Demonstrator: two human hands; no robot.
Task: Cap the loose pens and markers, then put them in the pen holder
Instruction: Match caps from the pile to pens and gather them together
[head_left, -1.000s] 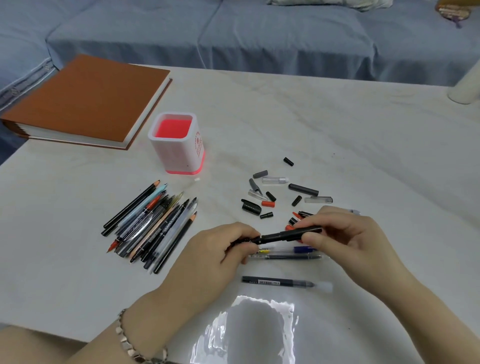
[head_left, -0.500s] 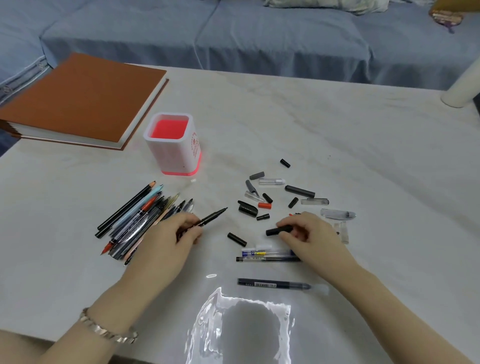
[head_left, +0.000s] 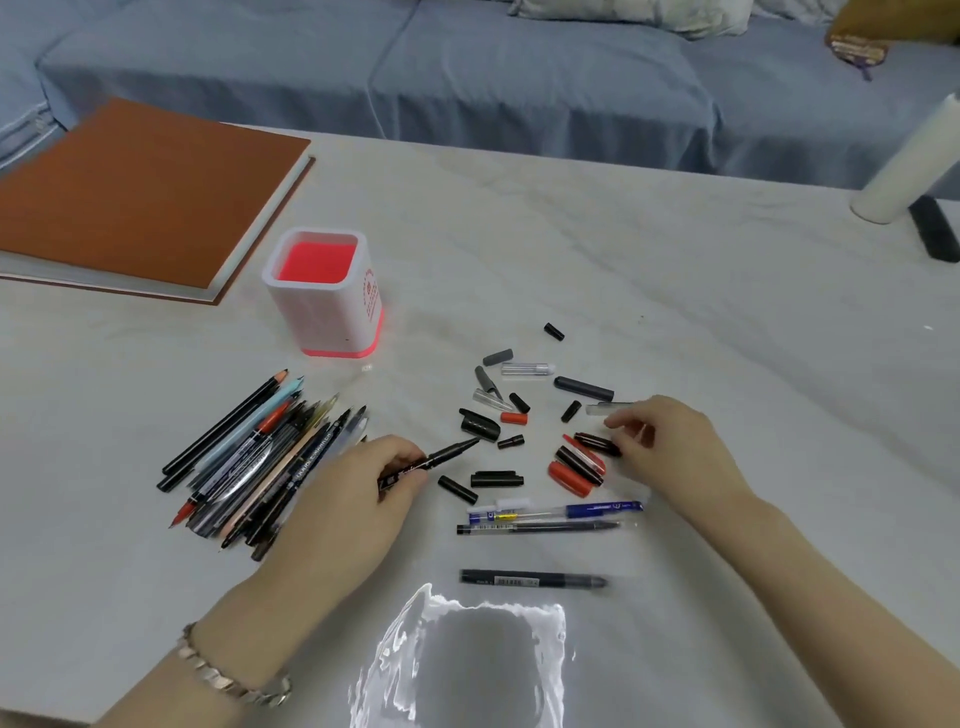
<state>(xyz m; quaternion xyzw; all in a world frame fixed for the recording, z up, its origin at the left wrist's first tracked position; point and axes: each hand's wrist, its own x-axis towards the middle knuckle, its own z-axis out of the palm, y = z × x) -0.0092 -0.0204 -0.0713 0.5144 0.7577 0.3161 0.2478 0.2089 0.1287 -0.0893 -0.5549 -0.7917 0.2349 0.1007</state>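
On the counter (head_left: 675, 286), nearer than the pen holder (head_left: 322, 317), the left hand (head_left: 363, 499) clamps an uncapped black marker (head_left: 452, 449) tip-out for capping, while the right hand (head_left: 670, 447), fingers loose and empty, hovers over scattered caps (head_left: 597, 442), probably seeking its match.

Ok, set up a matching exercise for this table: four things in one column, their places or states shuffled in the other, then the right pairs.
Things
1. white square pen holder with red inside
2. black uncapped marker
3. orange-brown hardcover book
4. white cylinder

Places or states
A. at the far right edge of the table
B. gripped in the left hand
C. lying flat at the far left
D. standing upright, no pens in it

Pairs: 1-D, 2-B, 3-C, 4-A.
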